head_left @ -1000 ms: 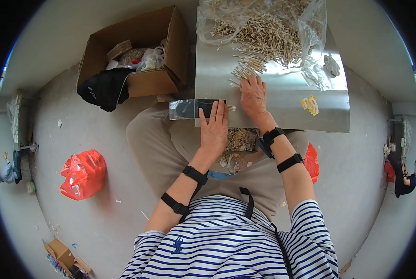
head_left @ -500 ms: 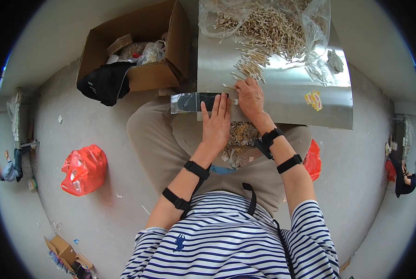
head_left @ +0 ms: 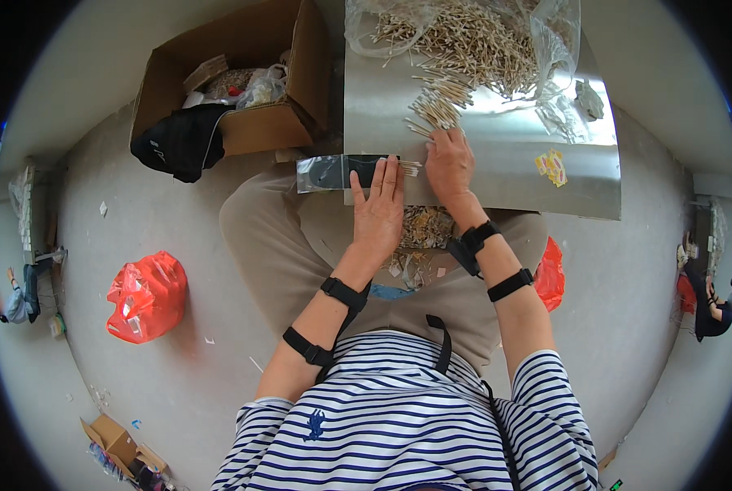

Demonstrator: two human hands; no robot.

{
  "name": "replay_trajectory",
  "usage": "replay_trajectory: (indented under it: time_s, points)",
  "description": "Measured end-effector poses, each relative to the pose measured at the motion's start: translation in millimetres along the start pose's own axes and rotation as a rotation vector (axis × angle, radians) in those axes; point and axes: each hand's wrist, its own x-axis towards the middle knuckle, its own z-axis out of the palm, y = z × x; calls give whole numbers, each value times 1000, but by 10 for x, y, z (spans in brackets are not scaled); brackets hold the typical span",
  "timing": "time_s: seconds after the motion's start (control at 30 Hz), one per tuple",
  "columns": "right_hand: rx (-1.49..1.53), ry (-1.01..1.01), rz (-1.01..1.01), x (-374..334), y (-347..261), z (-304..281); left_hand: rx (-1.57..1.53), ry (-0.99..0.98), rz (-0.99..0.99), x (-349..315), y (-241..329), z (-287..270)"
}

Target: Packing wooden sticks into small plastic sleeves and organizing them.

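Observation:
Under my left hand point(head_left: 378, 209) lies a clear plastic sleeve with a black panel point(head_left: 331, 173), at the near left edge of the metal tabletop. My left fingers are stretched flat on it. A few thin cotton swabs point(head_left: 410, 168) stick out from the sleeve's right end, beside my left fingertips. My right hand point(head_left: 450, 168) has its fingers bent together at the near end of a trail of loose cotton swabs point(head_left: 439, 104). Its fingertips touch the swabs there and partly hide them. The trail leads from a large heap of swabs point(head_left: 484, 49) farther back.
Clear plastic bags point(head_left: 558, 49) flank the heap on the metal tabletop point(head_left: 513, 192); yellow packets point(head_left: 551, 168) lie on the right. A cardboard box point(head_left: 268, 135) stands at the far left. Red bags point(head_left: 146, 296) rest on the floor. Other people point(head_left: 18, 303) sit at both sides.
My right hand has moved away from the sleeve's end, slightly right, to the loose swabs. Swabs now stick out of the sleeve end more plainly. My left hand stays flat on the sleeve.

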Motion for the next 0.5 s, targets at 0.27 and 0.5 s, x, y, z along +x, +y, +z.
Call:
replay_trajectory:
  time_s: [0.27, 0.5]
  points:
    - [-131, -1, -21, -33, 41, 110, 57, -5, -2, 2, 9, 16]
    - [27, -71, 40, 47, -132, 59, 53, -7, -15, -4, -13, -2]
